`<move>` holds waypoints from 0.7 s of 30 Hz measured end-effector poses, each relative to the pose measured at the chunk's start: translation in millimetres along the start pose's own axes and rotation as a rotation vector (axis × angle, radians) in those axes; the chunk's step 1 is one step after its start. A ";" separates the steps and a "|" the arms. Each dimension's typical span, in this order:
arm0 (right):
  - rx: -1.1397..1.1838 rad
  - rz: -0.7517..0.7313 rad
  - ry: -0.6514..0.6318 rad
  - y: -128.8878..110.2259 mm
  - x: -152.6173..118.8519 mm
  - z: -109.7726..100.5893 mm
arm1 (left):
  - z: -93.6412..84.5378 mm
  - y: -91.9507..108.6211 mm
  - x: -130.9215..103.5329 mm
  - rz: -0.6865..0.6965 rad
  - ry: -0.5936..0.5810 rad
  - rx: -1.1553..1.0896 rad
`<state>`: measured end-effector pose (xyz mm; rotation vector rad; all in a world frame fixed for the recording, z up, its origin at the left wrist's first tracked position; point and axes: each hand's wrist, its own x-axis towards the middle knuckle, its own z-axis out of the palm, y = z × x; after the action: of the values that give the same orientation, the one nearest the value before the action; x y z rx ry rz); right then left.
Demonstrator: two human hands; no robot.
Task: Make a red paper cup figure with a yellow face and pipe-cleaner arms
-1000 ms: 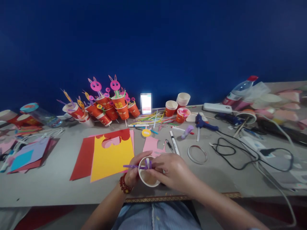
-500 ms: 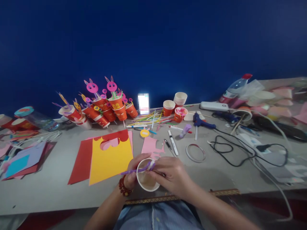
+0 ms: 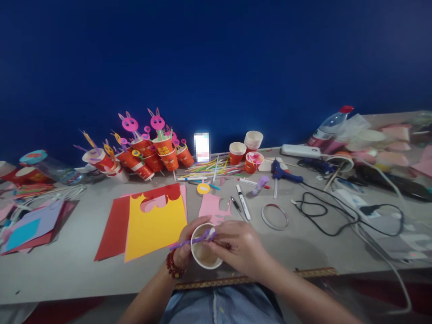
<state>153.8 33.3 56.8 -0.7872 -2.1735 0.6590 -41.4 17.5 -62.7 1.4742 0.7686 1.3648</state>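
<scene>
Paper point(image 3: 153, 240), yellow over red, lies left of our left hand point(image 3: 186, 243), which is clamped around a cup point(image 3: 206, 259) near the front edge of the table point(image 3: 67, 274), with a purple straw point(image 3: 202, 237) across the cup's mouth, pinched in our right hand point(image 3: 241, 243), and a pale ring point(image 3: 268, 224) farther right.

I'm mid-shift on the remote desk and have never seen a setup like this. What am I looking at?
There is no machine: you see a person's two bare hands, filmed by one camera worn on the head, looking forward and down. The left hand holds a paper cup, its open top facing the camera. The right hand is at the cup's rim, by a purple strip that crosses it; what it pinches there is hard to tell. On the table lie yellow paper, red paper, a marker and a blue glue gun. Farther back on the left are red cups and pink rabbit faces.
</scene>
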 end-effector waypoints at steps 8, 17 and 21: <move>-0.073 -0.069 0.020 3.4 -2.3 2.8 | -1.8 0.5 0.4 0.003 -0.040 -0.021; -0.153 0.016 -0.145 10.6 -2.0 1.3 | 14.1 18.4 22.0 0.229 -0.140 0.039; -0.160 0.128 -0.252 9.3 1.8 -1.6 | 17.0 24.0 26.9 0.290 -0.159 0.074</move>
<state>157.1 41.2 52.6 -0.9780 -2.4431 0.6857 -23.7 29.8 -29.2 1.7826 0.5229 1.4220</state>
